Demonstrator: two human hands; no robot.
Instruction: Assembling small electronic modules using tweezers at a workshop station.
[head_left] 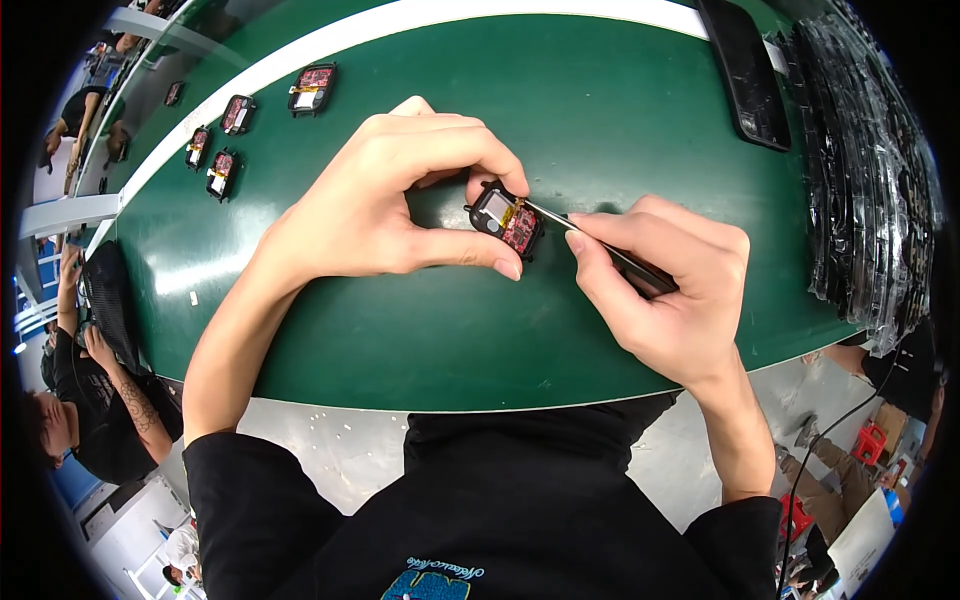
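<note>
The small black plastic case with a red circuit board inside (506, 220) sits pinched in the left hand (375, 195); the right hand (665, 290) pinches thin metal tweezers (590, 240) touching it, above the green desk (420, 330).

Bare green bench (420, 330) lies open from 5 to 8 o'clock of the small black device (507, 218), reaching to the near edge without obstruction. The left hand (385, 195) closes off the device from 9 to 12 o'clock; the right hand (665, 285) and its tweezers (590, 238) block 3 to 4 o'clock. At 12 to 1 o'clock the belt surface runs open up to the white border. A black tray (745, 70) stands at 1 o'clock, well apart, and a stack of clear plastic trays (870, 170) walls off the side at 3 o'clock. Four small devices (225, 135) lie at 10 o'clock, well apart, with passable gaps between them.
</note>
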